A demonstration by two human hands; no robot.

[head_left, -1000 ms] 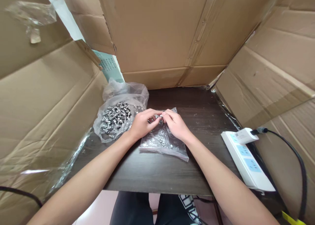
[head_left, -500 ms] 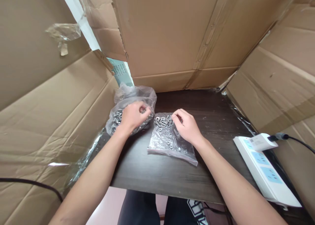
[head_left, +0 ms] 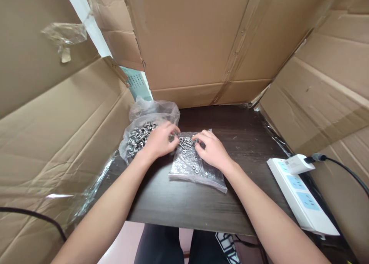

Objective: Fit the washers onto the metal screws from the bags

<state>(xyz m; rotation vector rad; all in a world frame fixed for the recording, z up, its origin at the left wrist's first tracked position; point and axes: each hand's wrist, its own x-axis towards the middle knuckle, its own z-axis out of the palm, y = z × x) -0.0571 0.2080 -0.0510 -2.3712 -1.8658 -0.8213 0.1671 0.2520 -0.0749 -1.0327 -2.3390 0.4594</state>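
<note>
On the dark wooden table (head_left: pixel 207 202) lies a flat clear bag (head_left: pixel 196 167) with small nuts and washers (head_left: pixel 187 142) piled on its far end. To its left sits an open plastic bag of metal screws (head_left: pixel 138 137). My left hand (head_left: pixel 157 142) is between the two bags, fingers curled around a small screw, its tip hard to make out. My right hand (head_left: pixel 211 150) rests on the flat bag, its fingertips pinched on a small nut at the pile. The two hands' fingertips are a short way apart.
Cardboard walls (head_left: pixel 190 40) enclose the table at the left, back and right. A white power strip (head_left: pixel 300 194) with a plugged-in adapter (head_left: pixel 296 163) lies at the right edge. A black cable (head_left: pixel 34 218) runs at lower left. My dark-trousered legs (head_left: pixel 161 244) show below the table.
My left hand went from the middle into the screw bag and has come back toward the flat bag. My right hand stayed at the nut pile and shifted slightly left.
</note>
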